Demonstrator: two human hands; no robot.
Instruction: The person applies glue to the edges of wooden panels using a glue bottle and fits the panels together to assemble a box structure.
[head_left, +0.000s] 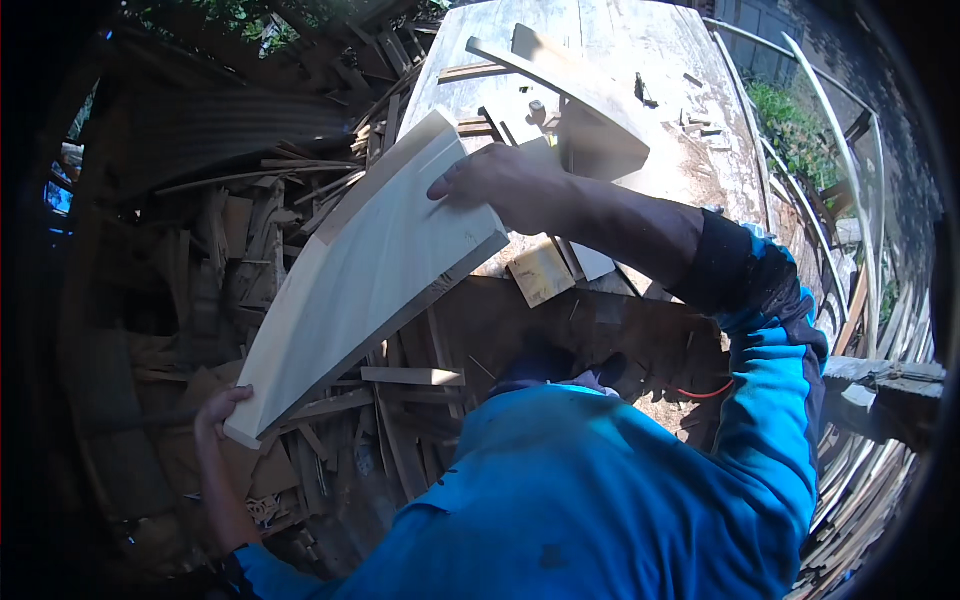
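A long, pale wooden board (350, 280) slants across the left half of the view, held off the table between both my hands. At its low, near-left end, my left hand (218, 410) is closed round the edge, with the thumb on top. My right hand (495, 185) grips the far, upper end, its fingers bent over the board's face. The board's thick side edge faces toward me. Part of the table's left side is hidden behind the board and my right arm.
Beyond my right hand, planks (590, 110) lie crossed on a pale worktable (690, 50) with sawdust and small offcuts. A short wood block (541, 273) sits at its near edge. Scrap wood (270, 230) is heaped at left; thin strips (860, 500) are piled at right.
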